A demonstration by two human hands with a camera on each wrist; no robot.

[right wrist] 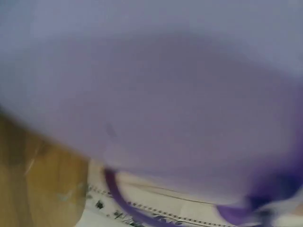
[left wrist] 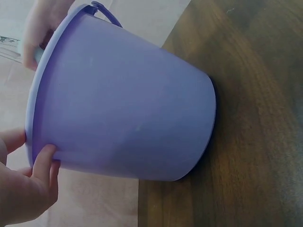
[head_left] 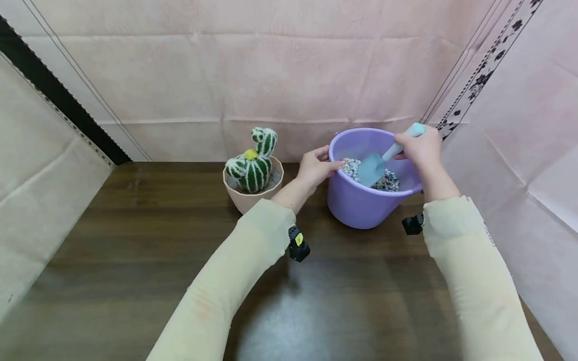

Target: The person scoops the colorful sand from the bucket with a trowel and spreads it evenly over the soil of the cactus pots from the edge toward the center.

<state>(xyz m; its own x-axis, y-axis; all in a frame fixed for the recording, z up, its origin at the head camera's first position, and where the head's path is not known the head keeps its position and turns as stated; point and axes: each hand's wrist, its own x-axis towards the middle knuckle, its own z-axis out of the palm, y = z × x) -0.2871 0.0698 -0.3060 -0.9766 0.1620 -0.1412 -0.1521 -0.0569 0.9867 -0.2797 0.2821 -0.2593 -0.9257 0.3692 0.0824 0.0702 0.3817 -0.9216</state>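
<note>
A purple bucket (head_left: 361, 208) stands upright on the wooden table, with small multicoloured pebbles (head_left: 388, 181) inside. My left hand (head_left: 311, 171) grips its left rim, thumb over the edge and fingers against the outer wall, as the left wrist view shows. In my right hand (head_left: 423, 146) is the handle of a light-blue toy shovel (head_left: 371, 169), tilted down into the bucket. Its blade rests among the pebbles, and the tip is partly hidden. The bucket's wall (right wrist: 156, 94) fills most of the right wrist view, blurred, so the right hand does not show there.
Left of the bucket, behind my left forearm, stands a knitted cactus (head_left: 255, 174) in a beige pot (head_left: 246, 201). Pale cloth (head_left: 289, 75) hangs behind and at both sides of the dark wooden table (head_left: 180, 240). The bucket's purple handle (left wrist: 110, 15) hangs at its side.
</note>
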